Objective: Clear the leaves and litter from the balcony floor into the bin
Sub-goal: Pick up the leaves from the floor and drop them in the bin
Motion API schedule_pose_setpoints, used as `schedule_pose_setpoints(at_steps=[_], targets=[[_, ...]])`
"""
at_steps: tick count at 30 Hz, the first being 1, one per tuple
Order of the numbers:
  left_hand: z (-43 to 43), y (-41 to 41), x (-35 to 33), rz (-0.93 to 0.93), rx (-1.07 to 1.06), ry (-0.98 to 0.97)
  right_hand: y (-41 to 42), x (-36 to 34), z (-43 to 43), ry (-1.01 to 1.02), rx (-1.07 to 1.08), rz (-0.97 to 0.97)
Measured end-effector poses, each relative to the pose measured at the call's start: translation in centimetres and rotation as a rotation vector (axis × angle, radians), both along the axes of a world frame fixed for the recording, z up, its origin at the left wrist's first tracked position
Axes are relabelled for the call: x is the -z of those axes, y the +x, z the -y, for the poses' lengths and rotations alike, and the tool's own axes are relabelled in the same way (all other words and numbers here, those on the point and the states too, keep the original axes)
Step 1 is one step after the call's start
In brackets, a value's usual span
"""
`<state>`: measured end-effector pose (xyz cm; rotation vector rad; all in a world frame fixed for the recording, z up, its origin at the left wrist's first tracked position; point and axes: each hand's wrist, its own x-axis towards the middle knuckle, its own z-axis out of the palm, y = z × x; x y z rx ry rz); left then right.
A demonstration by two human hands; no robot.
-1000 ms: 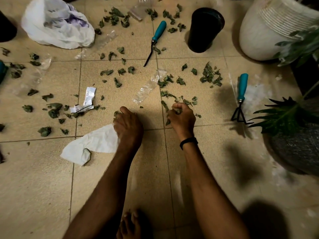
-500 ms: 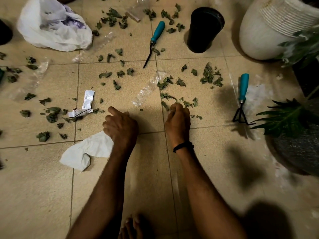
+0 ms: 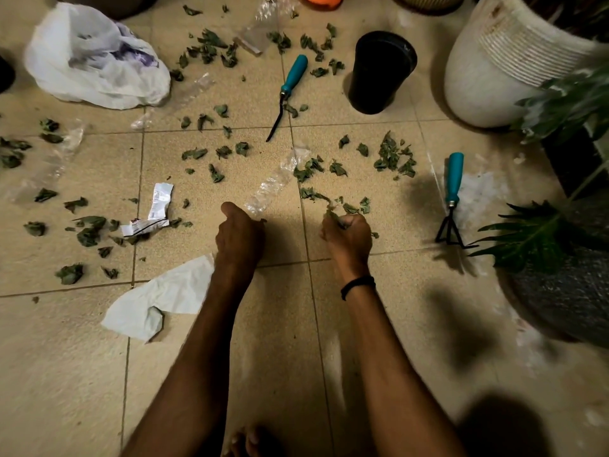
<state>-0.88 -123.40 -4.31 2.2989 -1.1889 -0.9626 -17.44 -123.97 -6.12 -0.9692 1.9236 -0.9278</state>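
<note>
Right now my right grip (image 3: 346, 230) is clenched on a clump of leaves (image 3: 333, 216) down at the floor (image 3: 395, 324). My left grip (image 3: 239, 234) is curled against the clear plastic wrapper (image 3: 273, 186); I cannot tell whether it holds it. More leaves litter the floor beyond.

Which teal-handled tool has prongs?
The rake nearest the right hand: its head splits into prongs. The other teal tool, by the black pot, ends in one narrow blade.
</note>
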Motion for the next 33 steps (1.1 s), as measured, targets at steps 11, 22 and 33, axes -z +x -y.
schedule_pose_setpoints(at_steps=[11,22,33], targets=[[3.3,-6.3,0.1,0.011,0.072,-0.322,-2.1,1.6,1.7,-0.107,-0.13,-0.638],[5.0,-10.0,4.6,0.605,0.424,-0.291,-4.2,1.1,2.2,-0.215,0.065,-0.423],[5.0,-7.8,3.2,-0.216,0.085,-0.631,-2.7,2.8,7.1,-0.207,-0.252,-0.74]])
